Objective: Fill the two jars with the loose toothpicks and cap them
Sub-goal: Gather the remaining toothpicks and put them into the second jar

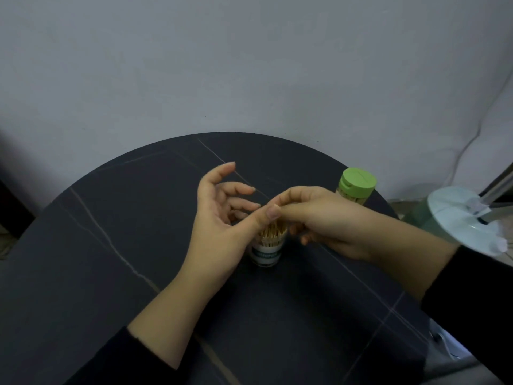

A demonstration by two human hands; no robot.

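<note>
— Where's the open jar (266, 252)?

— Upright at the middle of the table (111, 245), a small clear cylinder with a white and teal label; pale wooden toothpicks (273, 232) bristle out of its mouth, packed and slanting.

— And the hands?

— The left hand (219, 218) is spread wide, fingers loosely curved, its thumb laid across the top of the toothpicks; the right hand (319, 218) is curled over the jar's mouth, fingertips meeting that thumb; whether it pinches any toothpicks I can't tell, since the knuckles hide the rim.

— The other one?

— The capped jar (351, 198) stands well apart at the far right edge; its green lid (358, 182) is matte plastic, round, with a flip tab; toothpicks show through the wall.

— The surroundings?

— The table is round, dark and smooth, with thin pale veins like stone; a pale disc (460, 218) on a metal rod juts in from the right; a white cable (469, 140) trails down the plain grey wall (249, 65); black sleeves (105, 362) cover both forearms.
</note>
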